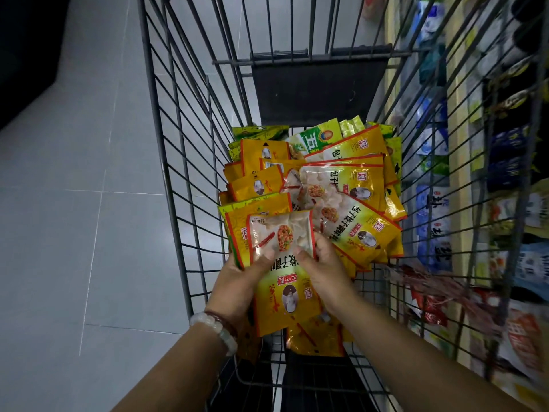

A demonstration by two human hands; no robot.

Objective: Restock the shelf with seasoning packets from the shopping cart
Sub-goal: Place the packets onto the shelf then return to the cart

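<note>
A wire shopping cart (166, 150) holds a heap of yellow seasoning packets (350, 185) with dumpling pictures, plus a few green packets (318, 139) at the far end. Both my hands are down inside the cart. My left hand (240, 281) grips the left edge of a small stack of yellow packets (285, 281), thumb across the top one. My right hand (323, 269) holds the same stack from the right, thumb on its face and fingers curled behind. The stack stands lifted a little above the heap.
The shelf (463, 179) runs along the right of the cart, packed with blue, green and red packets and seen through the cart's wire side. A dark fold-down flap (318, 87) closes the cart's far end. Grey tiled floor (74, 203) lies to the left.
</note>
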